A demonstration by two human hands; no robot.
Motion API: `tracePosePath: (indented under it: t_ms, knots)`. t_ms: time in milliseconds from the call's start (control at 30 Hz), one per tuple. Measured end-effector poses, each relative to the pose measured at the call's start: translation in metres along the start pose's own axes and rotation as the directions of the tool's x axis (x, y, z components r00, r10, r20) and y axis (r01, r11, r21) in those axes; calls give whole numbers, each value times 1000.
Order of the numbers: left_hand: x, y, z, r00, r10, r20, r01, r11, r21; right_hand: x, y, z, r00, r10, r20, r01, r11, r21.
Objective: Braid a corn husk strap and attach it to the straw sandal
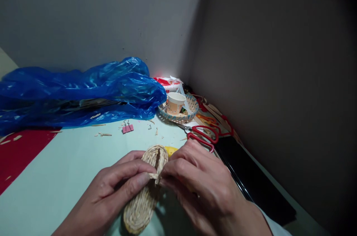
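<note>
A small slipper of coiled, braided straw [141, 208] is held upright-slanted above the pale table, its opening facing me. My left hand [114, 187] grips it from the left, thumb and forefinger closed at the edge of the upper. From the right, my right hand [205, 178] pinches at the same spot, where a short end of straw sticks out; its fingertips are partly hidden. Behind the slipper, part of a yellow object [170, 150] shows, too covered to name.
A crumpled blue plastic bag [83, 89] lies along the wall. Further right are a woven basket [193, 111] with a paper cup [175, 104], red-handled scissors [205, 136] and a flat black object [252, 180]. A pink binder clip [128, 128] sits among straw scraps.
</note>
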State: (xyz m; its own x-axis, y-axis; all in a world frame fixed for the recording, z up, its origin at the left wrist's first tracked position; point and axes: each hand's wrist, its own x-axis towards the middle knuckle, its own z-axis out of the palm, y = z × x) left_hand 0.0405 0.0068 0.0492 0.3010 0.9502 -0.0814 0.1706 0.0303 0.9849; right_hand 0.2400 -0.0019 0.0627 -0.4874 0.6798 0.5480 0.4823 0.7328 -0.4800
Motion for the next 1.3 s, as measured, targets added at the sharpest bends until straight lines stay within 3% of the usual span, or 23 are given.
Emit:
tracePosePath:
  t_ms: [267,367,500,600,700,767,833,900,933,1000,1033,1067,1133,1200,1300]
  knots:
    - [3,-4,-1,999,-31,-14,31,1000,-4,-1,0,-1,1000,-8,14,8,1000,-25]
    - [4,-6,-5,998,-50,32,51,998,-44,1,-4,-6,995,16,-95,-12,999,44]
    - [3,-3,-7,983,-150,106,169,964,-207,3,0,-11,969,125,-212,-93,983,157]
    - [1,0,-7,968,-185,173,231,922,-309,4,5,-14,982,182,-46,-168,963,211]
    - [1,1,-8,952,-119,283,217,914,-344,4,6,-14,977,148,156,-187,941,282]
    - [1,2,-8,950,-86,301,196,914,-355,4,4,-13,967,142,211,-204,928,312]
    - [-2,3,-9,969,-103,225,178,923,-340,3,2,-11,959,182,216,-247,910,332]
    - [-7,4,-10,992,-128,-6,124,970,-209,2,1,-9,951,234,200,-293,887,357]
    - [-11,4,-11,982,-93,-167,78,993,-92,2,0,-7,948,254,191,-309,877,368]
    - [-22,3,-12,896,91,-435,-9,982,188,1,0,-3,941,290,174,-337,859,386]
    - [-28,2,-12,846,201,-494,-54,953,297,0,-1,0,935,314,165,-354,848,395]
    - [-34,0,-11,816,286,-502,-96,924,369,0,-1,3,927,339,160,-375,833,406]
    - [-43,-3,-6,814,378,-440,-176,884,434,-3,-2,10,911,378,162,-410,802,435]
    - [-47,-6,0,844,389,-370,-225,881,415,-5,-4,17,907,386,168,-418,777,470]
    - [-48,-8,7,884,313,-347,-208,928,308,-8,-7,23,912,371,177,-406,754,517]
